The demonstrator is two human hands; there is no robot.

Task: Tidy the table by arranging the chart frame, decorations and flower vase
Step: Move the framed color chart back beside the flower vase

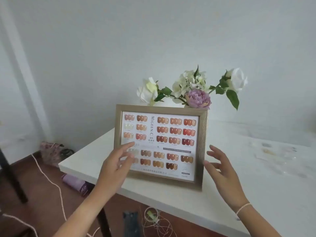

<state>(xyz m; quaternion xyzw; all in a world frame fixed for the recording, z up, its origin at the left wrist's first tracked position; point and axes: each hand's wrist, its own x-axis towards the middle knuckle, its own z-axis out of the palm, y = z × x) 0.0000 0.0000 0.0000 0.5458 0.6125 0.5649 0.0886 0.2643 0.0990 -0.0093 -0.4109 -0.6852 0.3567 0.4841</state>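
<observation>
1. The flower vase (172, 105) is almost wholly hidden behind the chart frame (161, 146); only a pale strip shows above the frame's top edge
2. The left hand (116, 166) covers the frame's lower left edge and part of the chart; whether its fingers touch the glass cannot be told
3. The right hand (222, 171) is motion-blurred; contact with the frame's right edge is unclear
4. Small pale decorations (271, 151) on the table's (256, 194) right side are too blurred to identify
5. Both forearms are cut off by the bottom edge
6. The small print under the chart's swatches is illegible
</observation>
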